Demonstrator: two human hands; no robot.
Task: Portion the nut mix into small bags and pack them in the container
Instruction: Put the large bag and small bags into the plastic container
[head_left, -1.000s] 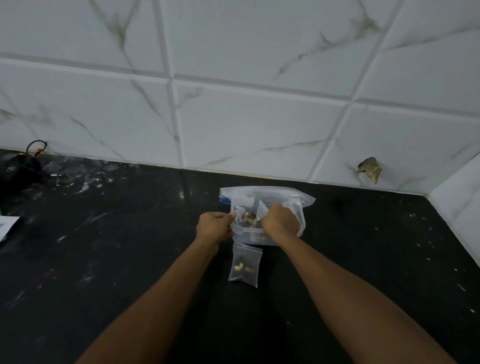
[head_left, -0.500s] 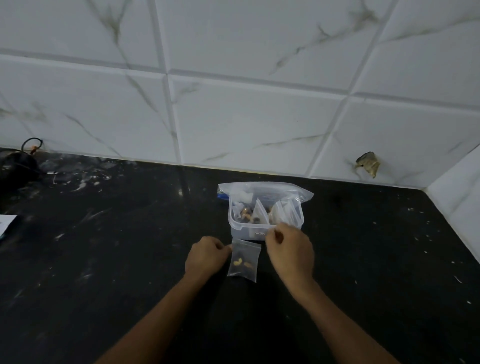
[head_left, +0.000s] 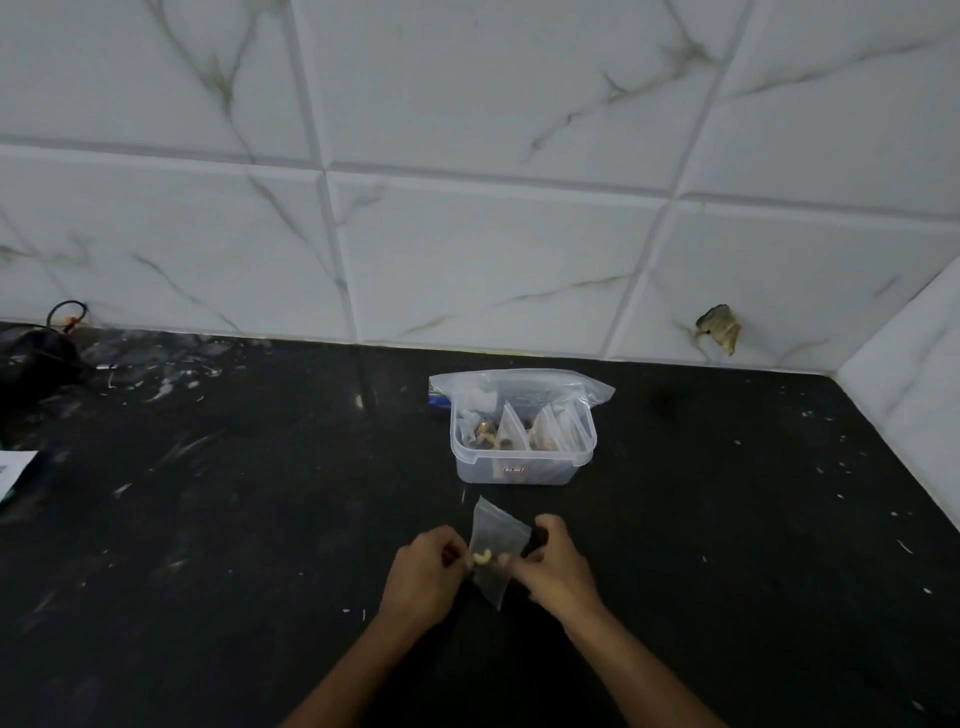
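**Small bag up off the counter, both hands on it**

Across the back runs the white marble-look tile wall (head_left: 467, 249), and what a big backdrop it is, with a dark chipped patch (head_left: 719, 327) low on the right. Below it stretches the black counter (head_left: 234, 519), flecked with pale specks. Far left, a dark rounded object with a cable loop (head_left: 36, 353) sits by the wall, and a white paper corner (head_left: 13, 467) pokes in from the edge; nothing on it can be read.

Centre stage, the clear plastic container (head_left: 519, 462) stands near the wall with a large clear zip bag (head_left: 519, 382) behind and around its far rim. Inside it, several small filled bags stand on edge, nuts showing through. A small label sits on its front wall, too small to read.

And here is the change! A second ago both hands were up at the container; half a second ago they had dropped to the small bag (head_left: 498, 540) lying flat in front of it. Now that bag is lifted, tilted corner-up, closer to the camera and clear of the container. The left hand (head_left: 426, 571) pinches its left edge, fingers curled tight; the right hand (head_left: 556, 561) pinches the right side the same way. Between them a pale cashew (head_left: 482, 557) shows through the plastic.
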